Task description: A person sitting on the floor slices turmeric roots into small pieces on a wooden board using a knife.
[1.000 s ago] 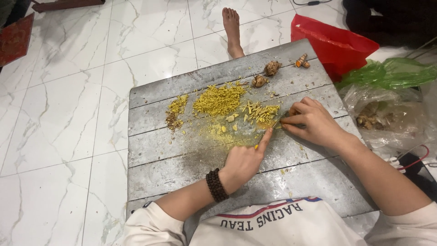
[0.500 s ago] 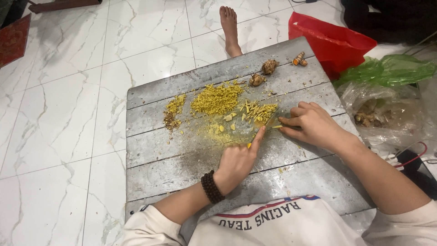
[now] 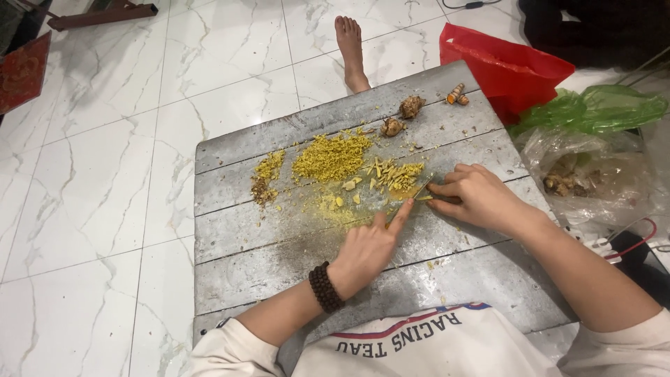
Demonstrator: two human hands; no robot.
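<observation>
At 3 o'clock on the grey wooden board (image 3: 279,258), the right hand (image 3: 474,199) grips a small knife (image 3: 421,188) over yellow root strips (image 3: 394,174), while the left hand (image 3: 366,251), loosely curled, presses one fingertip (image 3: 405,209) beside the blade; safer to keep it back.

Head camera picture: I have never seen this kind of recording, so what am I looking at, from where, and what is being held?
The one view comes from a camera on the person's head, looking down at their own bare hands, no machine. They sit on a white marble floor at a grey weathered wooden board. On it lie a heap of finely chopped yellow root, some yellow slivers and whole knobbly brown root pieces. The right hand grips a small knife. The left hand, a dark bead bracelet on its wrist, points a finger at the blade. A red plastic bag lies beyond.
</observation>
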